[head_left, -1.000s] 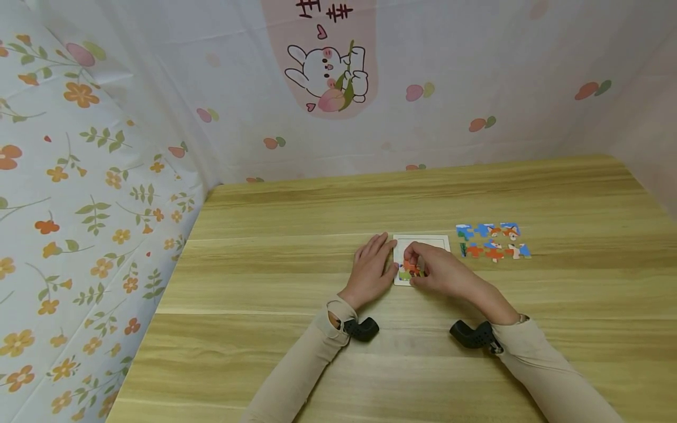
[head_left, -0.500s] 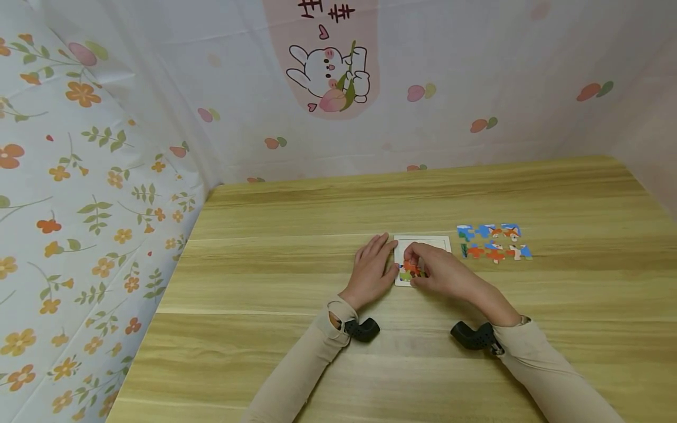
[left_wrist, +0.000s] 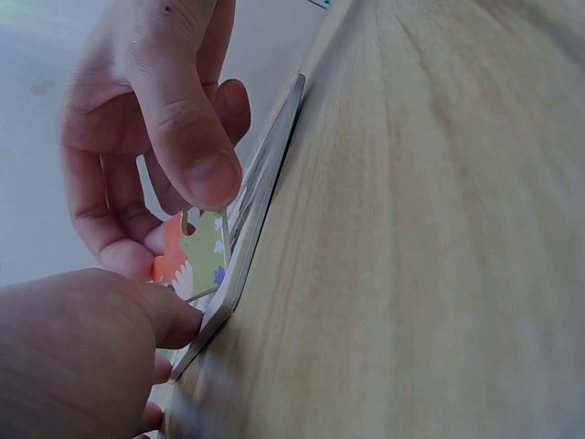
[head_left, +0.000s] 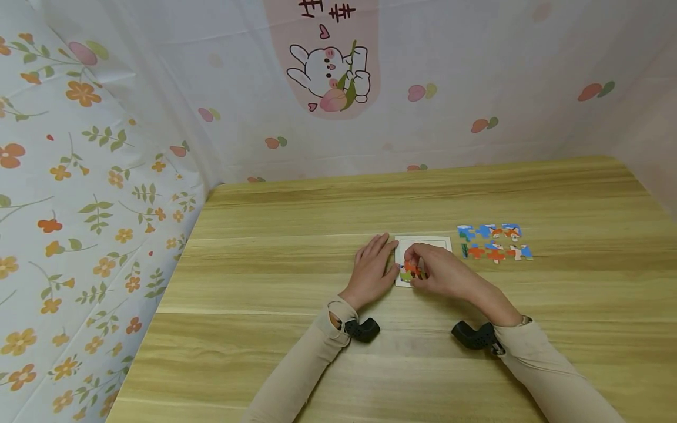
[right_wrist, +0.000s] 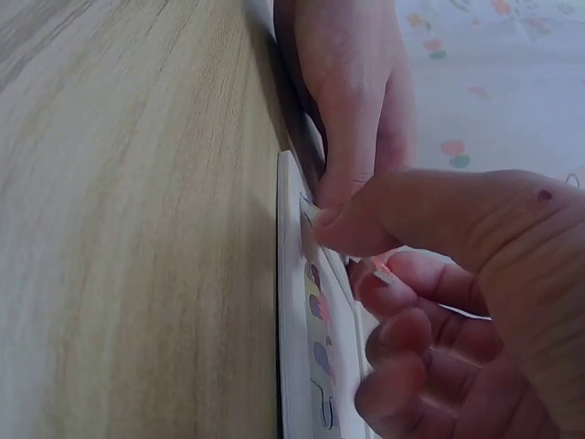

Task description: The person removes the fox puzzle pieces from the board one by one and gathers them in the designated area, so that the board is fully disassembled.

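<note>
A small white puzzle tray (head_left: 441, 239) lies flat on the table. My left hand (head_left: 369, 273) rests at its left edge with the fingers extended, and the left thumb (left_wrist: 178, 315) touches the rim. Over the tray's lower left corner, my right hand (head_left: 444, 270) pinches an orange and green puzzle piece (left_wrist: 208, 245) between thumb and fingers. That piece stands tilted, its lower edge close to the rim by the left thumb. In the right wrist view, coloured shapes (right_wrist: 320, 343) show inside the tray, partly hidden by my fingers.
To the right of the tray, loose puzzle pieces (head_left: 494, 241) with fox and sky pictures lie in two rows on the wooden table (head_left: 291, 252). A printed white curtain (head_left: 449, 70) hangs behind the table, and a floral cloth (head_left: 95, 235) hangs at the left.
Both hands keep almost the same place at the tray. The right fingers still hold the puzzle piece at the lower left corner. The head view shifts very slightly.
</note>
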The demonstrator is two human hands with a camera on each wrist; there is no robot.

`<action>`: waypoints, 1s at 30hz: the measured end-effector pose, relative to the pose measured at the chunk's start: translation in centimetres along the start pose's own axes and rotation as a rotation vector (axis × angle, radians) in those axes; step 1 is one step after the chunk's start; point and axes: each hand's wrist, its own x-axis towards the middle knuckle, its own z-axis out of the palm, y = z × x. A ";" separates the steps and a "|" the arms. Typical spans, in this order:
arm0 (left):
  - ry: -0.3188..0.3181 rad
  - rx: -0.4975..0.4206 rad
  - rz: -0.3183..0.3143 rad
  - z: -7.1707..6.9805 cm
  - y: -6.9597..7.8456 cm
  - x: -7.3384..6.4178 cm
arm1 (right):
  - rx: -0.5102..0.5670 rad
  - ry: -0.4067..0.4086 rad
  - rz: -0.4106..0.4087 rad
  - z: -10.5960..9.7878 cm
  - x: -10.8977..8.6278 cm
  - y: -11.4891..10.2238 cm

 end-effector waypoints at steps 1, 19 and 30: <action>0.000 0.000 -0.001 0.0 0.0 0.0 | 0.005 -0.001 0.001 0.0 0.0 0.0; 0.014 -0.004 0.004 0.3 -0.1 0.0 | -0.026 -0.026 -0.001 0.0 0.0 0.4; 0.019 -0.006 0.012 0.2 -0.1 0.1 | -0.076 -0.007 -0.004 0.1 -0.1 0.7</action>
